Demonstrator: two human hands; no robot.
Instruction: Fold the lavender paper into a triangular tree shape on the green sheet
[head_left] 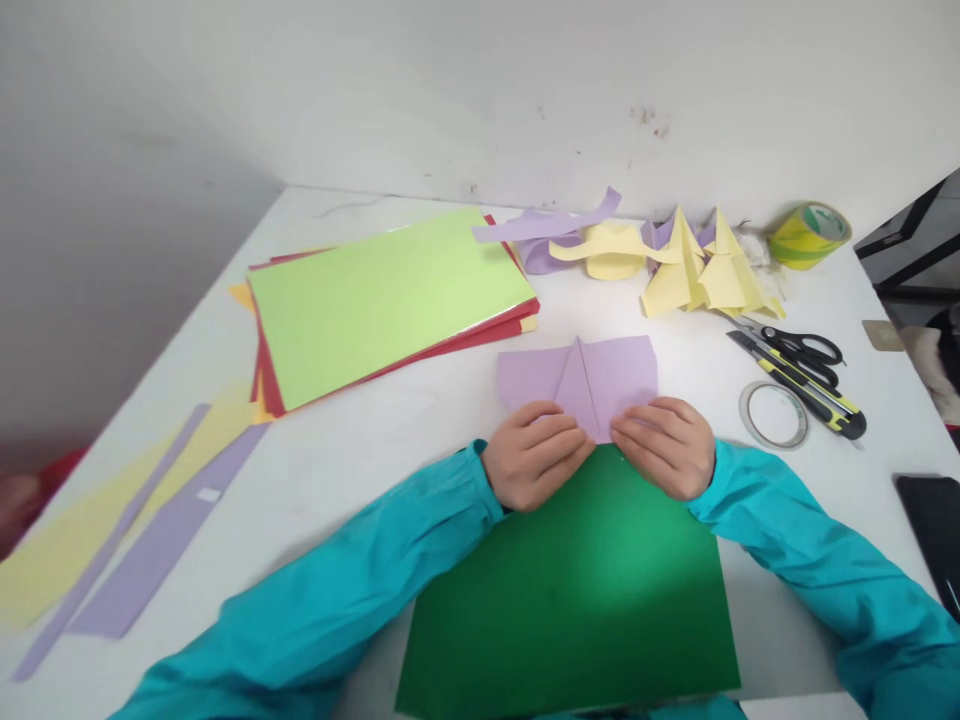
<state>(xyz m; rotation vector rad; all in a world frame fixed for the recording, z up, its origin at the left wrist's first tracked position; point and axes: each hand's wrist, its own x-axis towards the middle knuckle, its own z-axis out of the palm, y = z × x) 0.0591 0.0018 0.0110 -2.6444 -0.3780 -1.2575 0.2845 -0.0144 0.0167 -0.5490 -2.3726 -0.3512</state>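
Observation:
A folded piece of purple paper [619,375] is held between both hands, over the far edge of a dark green sheet [577,600]. A raised triangular fold with a centre crease stands in its middle. My left hand [536,455] pinches the near edge just left of that crease, its thumb hidden. My right hand [667,445] grips the same edge on the right, fingers curled and closed. Beyond the paper stand yellow folded paper cones [679,270] and curled strips, one of them purple [551,228] and one yellow [615,250].
Light green sheets [390,300] lie over red ones at the back left. Purple strips [172,540] and yellow paper [82,530] lie at the left. To the right are a tape roll [742,415], a utility knife [802,385], scissors [806,350], yellow-green tape [810,235] and a black phone-like object [930,530].

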